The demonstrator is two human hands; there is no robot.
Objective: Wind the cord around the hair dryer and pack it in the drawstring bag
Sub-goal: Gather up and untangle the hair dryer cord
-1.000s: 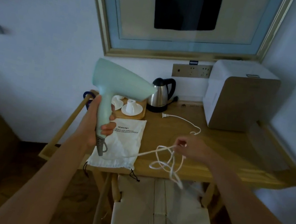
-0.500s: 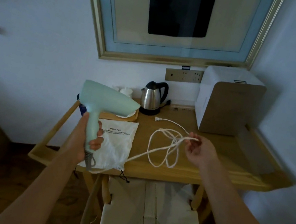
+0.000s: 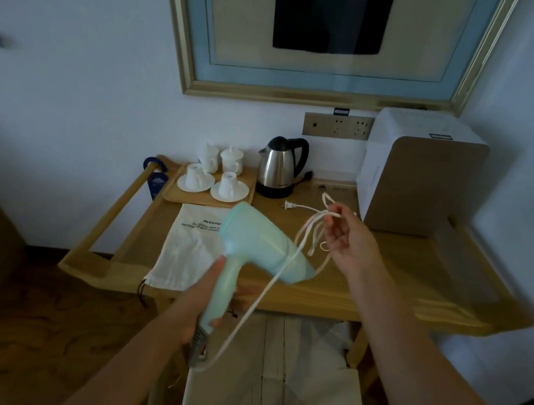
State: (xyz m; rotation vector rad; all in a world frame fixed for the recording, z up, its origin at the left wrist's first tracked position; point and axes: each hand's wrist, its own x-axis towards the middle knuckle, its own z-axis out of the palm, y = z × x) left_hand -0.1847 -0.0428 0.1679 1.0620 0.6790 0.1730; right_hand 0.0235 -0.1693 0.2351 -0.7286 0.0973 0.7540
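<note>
My left hand (image 3: 199,306) grips the handle of a pale mint hair dryer (image 3: 259,246), held above the table's front edge with its nozzle pointing right and down. A white cord (image 3: 257,305) runs from the handle's base up across the dryer body to my right hand (image 3: 348,240), which pinches several loops of it in the air. The plug (image 3: 288,206) hangs out to the left of those loops. The white drawstring bag (image 3: 187,249) lies flat on the table, partly hidden behind the dryer.
On the wooden table (image 3: 384,289) stand a steel kettle (image 3: 279,169), a tray of white cups (image 3: 213,182) and a white box appliance (image 3: 418,176). A wall socket strip (image 3: 337,126) is behind. A white slatted chair (image 3: 280,384) stands below the table's front.
The dryer has tilted over and swung right, toward the cord. My right hand has lifted the loops off the table and raised them. The view has dropped and shifted.
</note>
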